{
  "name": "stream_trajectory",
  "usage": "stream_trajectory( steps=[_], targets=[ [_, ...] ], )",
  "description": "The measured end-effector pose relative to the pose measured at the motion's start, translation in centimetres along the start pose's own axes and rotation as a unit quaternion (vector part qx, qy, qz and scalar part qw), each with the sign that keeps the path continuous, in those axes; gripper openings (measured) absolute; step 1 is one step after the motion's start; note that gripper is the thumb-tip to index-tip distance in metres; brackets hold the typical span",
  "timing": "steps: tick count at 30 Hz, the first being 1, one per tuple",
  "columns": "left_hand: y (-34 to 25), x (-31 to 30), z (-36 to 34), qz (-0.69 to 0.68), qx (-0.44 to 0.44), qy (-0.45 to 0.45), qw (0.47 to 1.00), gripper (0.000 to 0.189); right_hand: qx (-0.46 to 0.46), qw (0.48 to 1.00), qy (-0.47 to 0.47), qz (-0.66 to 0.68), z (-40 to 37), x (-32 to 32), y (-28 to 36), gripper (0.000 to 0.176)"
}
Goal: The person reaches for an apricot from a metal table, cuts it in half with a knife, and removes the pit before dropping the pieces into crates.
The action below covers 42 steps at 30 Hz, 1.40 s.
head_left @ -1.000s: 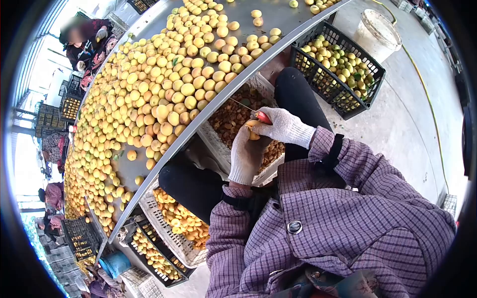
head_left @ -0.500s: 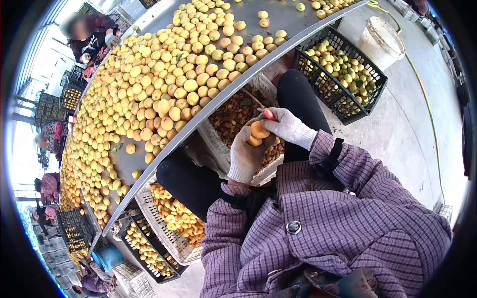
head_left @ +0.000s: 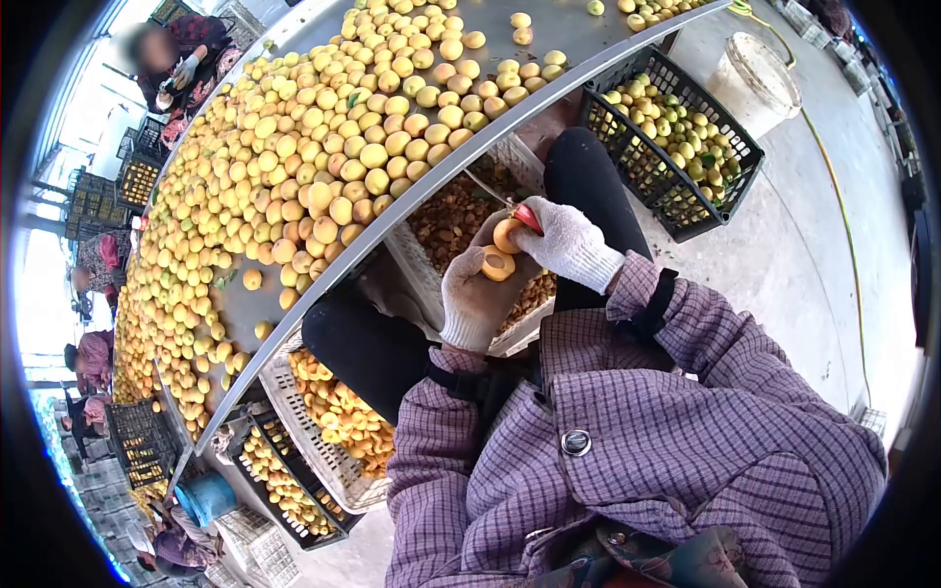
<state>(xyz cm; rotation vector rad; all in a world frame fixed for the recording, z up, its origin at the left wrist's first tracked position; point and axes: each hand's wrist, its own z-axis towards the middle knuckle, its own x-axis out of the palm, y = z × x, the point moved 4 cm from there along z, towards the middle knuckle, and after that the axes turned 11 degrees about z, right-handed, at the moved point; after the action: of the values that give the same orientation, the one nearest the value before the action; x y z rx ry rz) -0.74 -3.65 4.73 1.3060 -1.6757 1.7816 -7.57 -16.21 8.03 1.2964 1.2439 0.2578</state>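
Observation:
My left hand (head_left: 469,299), in a white knitted glove, is closed around an apricot half (head_left: 497,264) with its hollow cut face up. My right hand (head_left: 571,243), also gloved, grips a small knife by its red handle (head_left: 527,218); the thin blade points up and left. Another apricot piece (head_left: 507,235) sits between the two hands, against my right fingers. Below my hands, between my knees, stands a pale crate (head_left: 417,269) with brown apricot pits (head_left: 451,227). Whole apricots (head_left: 323,191) are heaped on the metal table (head_left: 250,306) in front.
A white crate (head_left: 319,446) of apricot halves is by my left knee, with a black crate (head_left: 328,537) beside it. To the right are a black crate (head_left: 676,186) of greener apricots, a white bucket (head_left: 755,83) and a yellow hose (head_left: 838,211). Several people sit across the table.
The apricot has come apart in my hands: a cut half now lies open in my left fingers. My right hand and the knife have shifted slightly. The co-worker's hands across the table moved.

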Motion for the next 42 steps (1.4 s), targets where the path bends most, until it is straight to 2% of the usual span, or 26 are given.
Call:
stream_trajectory(
  steps=[1,3,5,6,7,9,11,13,15,16,19,20,22,25,27,29,31,32,33,34,37,38,39,40,41,42],
  targets=[
    [0.0,0.1,0.0,-0.106,-0.01,0.004,0.994,0.062,-0.003,1.0,-0.026,-0.017,-0.4,-0.3,0.6,0.038],
    [-0.3,0.4,-0.2,-0.09,-0.006,0.01,0.996,0.064,-0.009,0.999,-0.041,0.014,-1.1,-1.1,1.6,0.041],
    [-0.2,0.3,-0.5,-0.074,-0.005,0.014,0.997,0.065,-0.067,0.996,0.031,0.046,-1.9,-1.1,2.8,0.039],
    [0.2,-0.4,-0.4,-0.084,-0.017,-0.029,0.996,0.065,-0.135,0.982,0.062,0.119,-2.2,-0.7,2.8,0.034],
    [0.6,-1.2,-0.2,-0.094,-0.027,-0.071,0.993,0.065,-0.221,0.932,0.06,0.282,-2.1,0.3,2.9,0.025],
    [0.9,-1.8,-0.4,-0.099,-0.038,-0.087,0.991,0.067,-0.062,0.838,0.11,0.53,-2.4,-0.4,2.0,0.021],
    [0.8,-0.6,-0.3,-0.085,-0.025,0.007,0.996,0.066,-0.063,0.774,0.048,0.629,-1.5,-0.4,2.6,0.016],
    [1.0,0.4,-0.6,-0.104,-0.052,0.015,0.993,0.069,-0.086,0.74,0.024,0.666,-1.0,-0.4,3.0,0.014],
    [1.6,0.4,-0.6,-0.057,-0.086,-0.028,0.994,0.073,-0.067,0.754,-0.008,0.653,-1.2,0.1,3.6,0.014],
    [2.1,-0.1,-0.2,0.016,-0.04,0.072,0.996,0.076,-0.064,0.771,-0.02,0.633,-1.3,0.4,3.8,0.015],
    [2.6,-0.7,-0.5,0.053,0.008,0.114,0.992,0.07,-0.074,0.796,-0.026,0.601,-1.0,1.6,2.5,0.016],
    [3.4,-1.5,-0.4,0.054,-0.03,0.025,0.998,0.059,-0.072,0.796,-0.023,0.601,-0.7,2.2,2.2,0.016],
    [3.6,-1.1,-0.3,0.05,-0.027,0.009,0.998,0.053,-0.107,0.825,-0.046,0.554,-0.4,2.7,2.0,0.019],
    [3.4,-0.6,-0.3,0.123,0.028,0.011,0.992,0.048,-0.068,0.808,-0.048,0.583,-0.2,2.7,2.1,0.022],
    [3.7,-0.8,-0.4,0.104,0.01,-0.082,0.991,0.032,-0.057,0.807,-0.04,0.587,-0.1,2.9,1.8,0.021],
    [4.0,-1.6,-0.1,0.057,0.002,-0.077,0.995,0.033,-0.129,0.86,-0.065,0.49,0.0,3.4,1.4,0.021],
    [3.4,-0.7,-0.4,0.008,-0.011,-0.073,0.997,0.034,-0.141,0.856,-0.066,0.493,-0.3,3.2,2.2,0.02],
    [2.4,-0.3,-0.9,0.317,0.052,-0.106,0.941,0.036,-0.101,0.829,-0.048,0.548,-0.3,3.3,2.2,0.018],
    [1.3,0.8,-1.3,0.593,0.108,-0.126,0.788,0.038,-0.061,0.797,-0.031,0.6,-0.2,3.5,2.1,0.017],
    [1.3,1.2,-1.5,0.593,0.105,-0.125,0.789,0.038,-0.035,0.722,-0.003,0.691,0.0,4.3,1.9,0.017],
    [1.3,0.5,-1.5,0.576,0.086,-0.17,0.795,0.032,-0.007,0.696,-0.026,0.717,0.8,4.6,1.6,0.017],
    [2.4,-1.1,-1.1,0.341,0.051,-0.162,0.925,0.032,0.008,0.692,-0.034,0.721,1.0,4.6,1.5,0.021],
    [3.1,-1.2,-0.8,0.079,0.01,-0.143,0.986,0.031,0.009,0.692,-0.035,0.721,1.1,4.6,1.4,0.021],
    [3.3,-1.3,-0.6,0.08,0.007,-0.143,0.986,0.031,0.031,0.669,-0.022,0.742,1.3,4.9,1.2,0.023],
    [3.8,-1.6,-0.3,-0.027,-0.031,-0.18,0.983,0.033,0.051,0.646,-0.007,0.762,1.5,5.2,1.2,0.026],
    [4.2,-1.5,-0.2,-0.134,-0.068,-0.214,0.965,0.041,0.089,0.634,-0.038,0.767,1.3,5.4,1.8,0.029]
  ],
)
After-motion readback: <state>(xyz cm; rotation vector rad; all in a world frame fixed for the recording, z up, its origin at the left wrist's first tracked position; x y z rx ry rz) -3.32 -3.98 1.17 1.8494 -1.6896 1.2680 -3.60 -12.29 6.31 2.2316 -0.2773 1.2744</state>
